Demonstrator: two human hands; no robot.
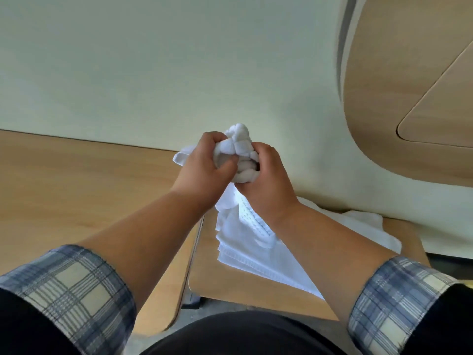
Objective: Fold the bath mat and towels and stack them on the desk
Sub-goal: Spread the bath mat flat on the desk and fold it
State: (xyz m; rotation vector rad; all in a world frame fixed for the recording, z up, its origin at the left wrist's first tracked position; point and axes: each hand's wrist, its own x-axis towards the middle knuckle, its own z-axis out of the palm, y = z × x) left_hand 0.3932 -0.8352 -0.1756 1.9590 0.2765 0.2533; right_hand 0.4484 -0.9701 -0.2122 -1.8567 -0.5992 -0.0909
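Gripping bunched towel (239, 140) w/ left hand (202, 165) & right hand (268, 185), fingers clamped on it, I'd find corners, shake flat, fold on desk (76, 180) at 9 o'clock.

Count: 2 bare hands, left hand (204, 166) and right hand (267, 184). 2 white cloth towels: bunched white towel (238, 140), crumpled white towel (363, 224) far right. 2 light wooden tops: desk (76, 180), lower table (230, 285).

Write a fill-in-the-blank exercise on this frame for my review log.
The left grip and right grip both hold a bunched towel coloured ____.
The bunch is held ____ the low table.
Other cloths lie on that table, to the ____ of the desk.
Missing words: white; above; right.
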